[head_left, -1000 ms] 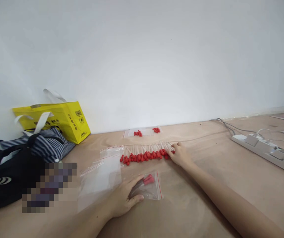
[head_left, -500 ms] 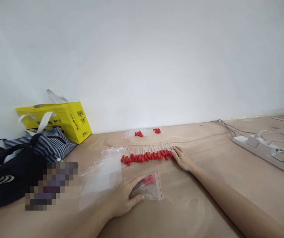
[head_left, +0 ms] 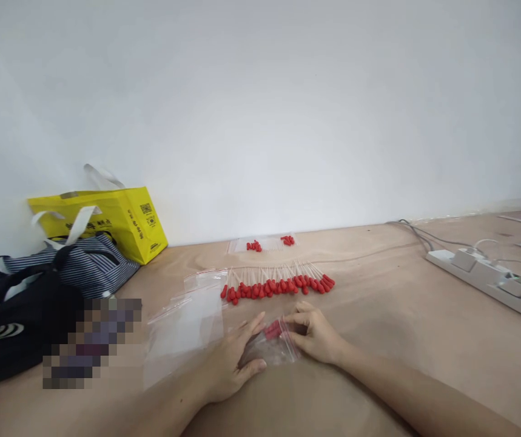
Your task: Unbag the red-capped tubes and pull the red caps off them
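Observation:
A small clear zip bag (head_left: 275,346) with red-tipped sticks inside lies on the brown table. My left hand (head_left: 233,361) rests flat on its left side, fingers spread around the bag. My right hand (head_left: 317,337) is at the bag's right edge, fingers curled on the plastic near the red seal. Beyond them a row of red-tipped sticks (head_left: 278,283) lies side by side on the table.
Several empty clear zip bags (head_left: 187,321) lie left of my hands. Another bag with red pieces (head_left: 267,244) sits by the wall. A yellow bag (head_left: 114,220) and a striped bag (head_left: 71,264) stand at the left. A power strip (head_left: 492,279) with cables lies at the right.
My right hand has left the right end of the stick row and come back to the small bag, taking hold of its right edge. The left hand has stayed put.

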Motion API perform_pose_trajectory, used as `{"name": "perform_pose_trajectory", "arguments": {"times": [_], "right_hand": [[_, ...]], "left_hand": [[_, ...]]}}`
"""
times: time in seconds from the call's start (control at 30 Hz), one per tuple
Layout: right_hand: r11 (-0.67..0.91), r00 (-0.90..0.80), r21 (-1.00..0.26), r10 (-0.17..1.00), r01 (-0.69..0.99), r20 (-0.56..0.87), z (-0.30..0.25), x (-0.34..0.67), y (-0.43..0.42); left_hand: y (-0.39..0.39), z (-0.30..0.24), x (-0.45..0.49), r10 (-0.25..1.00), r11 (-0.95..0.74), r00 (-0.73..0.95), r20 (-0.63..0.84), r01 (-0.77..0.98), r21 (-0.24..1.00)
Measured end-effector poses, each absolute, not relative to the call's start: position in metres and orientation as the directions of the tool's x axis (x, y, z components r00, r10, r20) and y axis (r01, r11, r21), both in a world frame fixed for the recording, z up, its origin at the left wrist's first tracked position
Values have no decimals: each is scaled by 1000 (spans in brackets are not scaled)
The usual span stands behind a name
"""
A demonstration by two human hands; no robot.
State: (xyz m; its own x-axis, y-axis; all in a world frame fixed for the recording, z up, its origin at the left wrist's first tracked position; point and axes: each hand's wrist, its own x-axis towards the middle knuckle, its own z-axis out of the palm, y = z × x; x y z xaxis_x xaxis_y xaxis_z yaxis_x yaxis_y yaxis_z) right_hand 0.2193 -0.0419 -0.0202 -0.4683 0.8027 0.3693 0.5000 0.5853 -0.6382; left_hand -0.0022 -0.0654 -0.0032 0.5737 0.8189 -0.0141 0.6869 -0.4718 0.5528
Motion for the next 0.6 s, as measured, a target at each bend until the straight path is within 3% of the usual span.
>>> {"name": "perform_pose_trajectory", "arguments": {"times": [0.17,0.37,0.6], "right_hand": [[619,-492,-636,775,461,397,-21,210,-42],[538,-454,-676,830,503,323,-24,207,-42],[576,-491,-609,808,545,325,-22,208,-45]], "left_hand": [[-66,-1,-1,815,-478,579,-22,693,539],[-65,-3,-3,793,-518,609,9,668,535],[-62,-9,-5,793,-514,609,-7,675,530]]}}
